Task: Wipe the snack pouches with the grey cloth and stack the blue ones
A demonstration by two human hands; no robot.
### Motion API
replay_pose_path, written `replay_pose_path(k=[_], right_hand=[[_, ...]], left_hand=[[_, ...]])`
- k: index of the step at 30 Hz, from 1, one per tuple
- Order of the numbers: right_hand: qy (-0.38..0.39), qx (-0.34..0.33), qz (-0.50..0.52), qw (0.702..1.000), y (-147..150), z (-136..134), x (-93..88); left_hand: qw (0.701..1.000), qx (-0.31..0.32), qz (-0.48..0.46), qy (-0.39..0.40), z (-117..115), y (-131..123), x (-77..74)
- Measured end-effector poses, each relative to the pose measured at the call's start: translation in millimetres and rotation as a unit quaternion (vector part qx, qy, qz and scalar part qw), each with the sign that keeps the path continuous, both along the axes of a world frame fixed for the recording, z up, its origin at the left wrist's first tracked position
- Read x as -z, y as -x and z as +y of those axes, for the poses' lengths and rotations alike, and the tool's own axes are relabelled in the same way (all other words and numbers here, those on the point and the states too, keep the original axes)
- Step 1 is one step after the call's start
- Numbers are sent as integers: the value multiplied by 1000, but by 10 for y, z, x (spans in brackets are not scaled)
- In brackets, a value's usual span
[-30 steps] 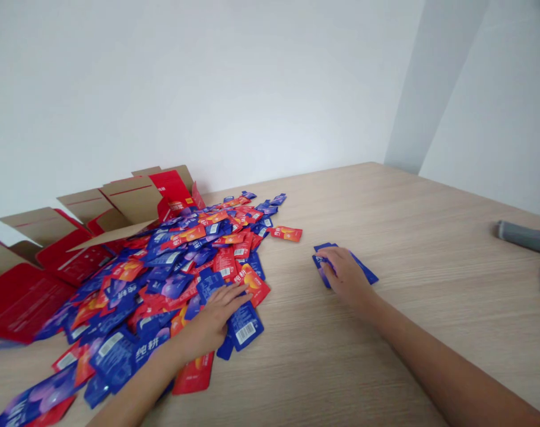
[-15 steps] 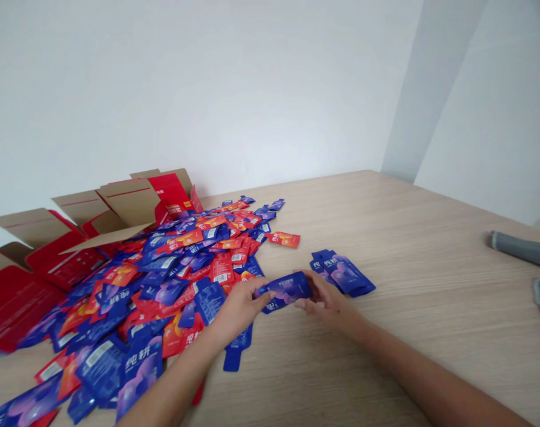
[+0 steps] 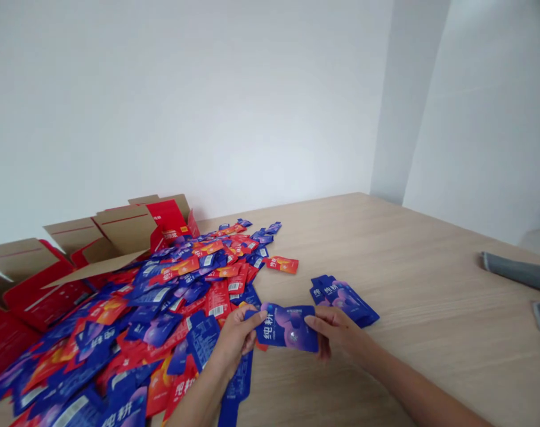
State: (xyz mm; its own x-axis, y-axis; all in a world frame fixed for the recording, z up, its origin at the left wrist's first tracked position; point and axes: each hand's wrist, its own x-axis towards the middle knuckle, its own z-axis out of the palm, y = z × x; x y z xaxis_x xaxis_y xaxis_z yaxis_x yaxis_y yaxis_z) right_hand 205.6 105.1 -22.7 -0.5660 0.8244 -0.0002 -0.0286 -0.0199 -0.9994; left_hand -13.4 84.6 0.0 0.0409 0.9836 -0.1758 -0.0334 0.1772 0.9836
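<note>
A blue-purple sachet (image 3: 288, 327) with white lettering is held flat between my two hands, above the wooden table (image 3: 407, 261). My left hand (image 3: 238, 332) pinches its left end, thumb on top. The right end is gripped by my right hand (image 3: 330, 330), also thumb on top. Just beyond the right hand, a small stack of blue sachets (image 3: 348, 302) lies on the table. To the left spreads a large mixed pile of red and blue sachets (image 3: 163, 308), partly covered by my left forearm.
Open red cardboard boxes (image 3: 96, 237) with brown flaps stand behind and left of the pile. One red sachet (image 3: 282, 264) lies at the pile's right edge. A grey object (image 3: 514, 271), unclear in kind, shows at the far right. A white wall rises behind the table.
The held sachet has turned its printed front toward me, and the right thumb now presses on its right end. The whole view has shifted, with the table lower in the picture.
</note>
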Motion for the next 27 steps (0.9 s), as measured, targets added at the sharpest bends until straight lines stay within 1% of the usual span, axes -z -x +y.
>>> replay_pose_path(k=[2, 5, 6, 9, 11, 13, 16, 17, 19, 21, 23, 25, 27], right_hand=[[-3, -32, 20, 999, -4, -9, 3], [1, -44, 45, 998, -11, -34, -5], [8, -57, 45, 997, -11, -42, -3], [30, -98, 16, 995, 4, -59, 27], [17, -89, -12, 996, 21, -55, 61], [-17, -55, -37, 998, 30, -33, 89], [-54, 8, -52, 997, -7, 43, 84], [-61, 40, -54, 996, -42, 81, 67], [-64, 132, -57, 988, -149, 173, 19], [-50, 229, -70, 970, -299, 284, -27], [-42, 301, -112, 946, -460, 398, -42], [-52, 342, -189, 919, -597, 501, -15], [-73, 353, -280, 890, -688, 576, 38]], left_hand=[[1000, 11, -4, 13, -5, 43, -18], [997, 66, 6, 39, -28, 62, -29], [996, 83, 11, 43, -37, 51, -21], [992, 109, 13, 56, -66, -22, 37], [991, 108, 3, 73, -84, -85, 84], [992, 95, -19, 82, -96, -139, 110], [995, 70, -54, 54, -94, -169, 81], [996, 61, -58, 39, -86, -162, 60], [998, 42, -50, 12, -63, -121, 24], [999, 27, -28, -3, -35, -55, 11], [1000, 11, 0, -14, -7, 18, 16], [999, -11, 24, -25, 22, 86, 19], [998, -31, 44, -36, 53, 150, 3]])
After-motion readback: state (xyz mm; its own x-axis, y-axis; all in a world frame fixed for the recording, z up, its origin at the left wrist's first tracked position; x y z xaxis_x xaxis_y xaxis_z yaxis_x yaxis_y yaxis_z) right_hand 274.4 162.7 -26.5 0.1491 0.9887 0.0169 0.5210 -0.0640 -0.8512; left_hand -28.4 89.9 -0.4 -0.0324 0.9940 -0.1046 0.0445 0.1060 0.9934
